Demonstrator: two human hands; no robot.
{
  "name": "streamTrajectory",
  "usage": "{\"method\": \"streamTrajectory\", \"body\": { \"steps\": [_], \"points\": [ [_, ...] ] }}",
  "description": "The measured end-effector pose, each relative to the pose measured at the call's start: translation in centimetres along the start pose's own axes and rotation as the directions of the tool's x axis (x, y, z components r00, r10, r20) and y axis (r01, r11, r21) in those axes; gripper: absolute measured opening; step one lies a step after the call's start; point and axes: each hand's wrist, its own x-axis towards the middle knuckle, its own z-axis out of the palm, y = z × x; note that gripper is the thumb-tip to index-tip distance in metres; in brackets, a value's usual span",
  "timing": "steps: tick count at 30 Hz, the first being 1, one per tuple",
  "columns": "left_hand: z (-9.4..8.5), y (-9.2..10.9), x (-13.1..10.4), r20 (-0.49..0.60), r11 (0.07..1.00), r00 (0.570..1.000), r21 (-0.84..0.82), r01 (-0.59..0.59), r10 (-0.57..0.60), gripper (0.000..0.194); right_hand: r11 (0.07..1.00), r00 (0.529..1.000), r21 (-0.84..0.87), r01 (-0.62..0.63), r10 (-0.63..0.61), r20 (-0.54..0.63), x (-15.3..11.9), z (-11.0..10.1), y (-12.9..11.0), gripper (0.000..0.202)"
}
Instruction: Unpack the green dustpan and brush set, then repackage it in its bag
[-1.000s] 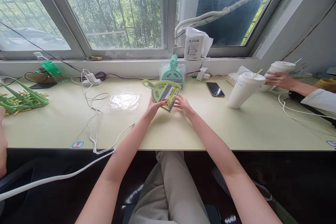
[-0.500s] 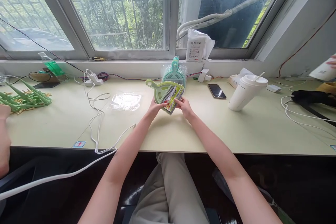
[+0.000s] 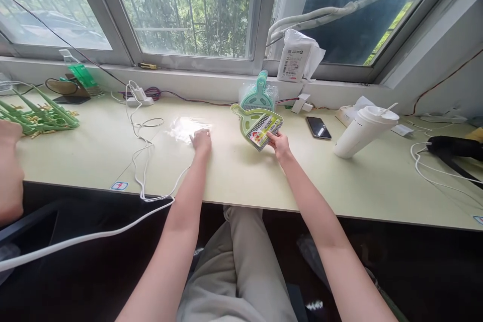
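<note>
My right hand [image 3: 279, 145] holds a light green mini dustpan [image 3: 247, 122] by its lower right edge. A small brush and a printed yellow-and-white label [image 3: 265, 130] lie across the pan, and its looped handle points to the upper left. On the left, my left hand [image 3: 202, 141] rests over the right end of some clear plastic bags [image 3: 184, 128], fingers curled in on the film. Just behind the green dustpan stands a stack of teal dustpans [image 3: 259, 91] in clear wrap, against the window ledge.
White cables [image 3: 145, 161] run across the desk on the left. To the right are a phone [image 3: 318, 128], a lidded white cup [image 3: 364, 133] and a black strap [image 3: 458, 148]. At far left, another person's hand [image 3: 10, 161] is near green plastic pieces [image 3: 41, 113].
My left hand has let go of the dustpan and moved left to the clear plastic bags. My right hand alone keeps the dustpan. The view has shifted slightly.
</note>
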Motion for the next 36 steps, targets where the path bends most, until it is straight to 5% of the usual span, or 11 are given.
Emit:
{"method": "streamTrajectory", "body": {
  "steps": [2, 6, 9, 13, 15, 20, 26, 36],
  "points": [
    [0.1, 0.7, -0.4, 0.076, 0.983, 0.980, -0.022, -0.183, 0.184, 0.045, 1.000, 1.000, -0.014, -0.003, 0.003, 0.007, -0.1, 0.0, -0.2, 0.014],
    [0.1, 2.2, -1.3, -0.052, 0.937, 0.936, -0.022, -0.349, 0.348, 0.050, 0.999, 1.000, -0.047, -0.015, 0.016, 0.018, -0.1, 0.1, -0.4, 0.014],
    [0.5, 2.6, -1.5, -0.074, 0.937, 0.934, 0.030, -0.347, 0.348, 0.040, 0.996, 0.999, -0.086, -0.035, 0.036, 0.014, -0.1, 0.3, -0.3, 0.014],
    [1.0, 2.5, -1.1, 0.197, 0.944, 0.931, 0.059, -0.324, 0.307, 0.030, 0.990, 0.998, -0.133, -0.044, 0.050, 0.037, -0.2, 0.5, -0.1, 0.015],
    [0.8, 2.5, -1.0, 0.246, 0.959, 0.940, 0.092, -0.267, 0.238, 0.038, 0.988, 0.997, -0.147, -0.052, 0.060, 0.050, -0.3, 0.6, -0.1, 0.014],
    [0.3, 2.4, -1.3, 0.095, 0.956, 0.972, 0.184, -0.230, 0.215, 0.032, 0.980, 0.991, -0.164, -0.117, 0.125, 0.038, -0.3, 0.6, -0.1, 0.012],
    [1.0, 2.1, -1.1, 0.164, 0.943, 0.957, 0.196, -0.270, 0.240, 0.020, 0.953, 0.971, -0.197, -0.228, 0.237, 0.019, 0.2, 0.0, 0.1, 0.011],
    [0.2, 2.2, -1.1, -0.059, 0.984, 0.991, 0.138, -0.111, 0.120, 0.022, 0.951, 0.968, -0.272, -0.149, 0.196, 0.154, -0.3, 0.3, -0.6, 0.014]
  ]
}}
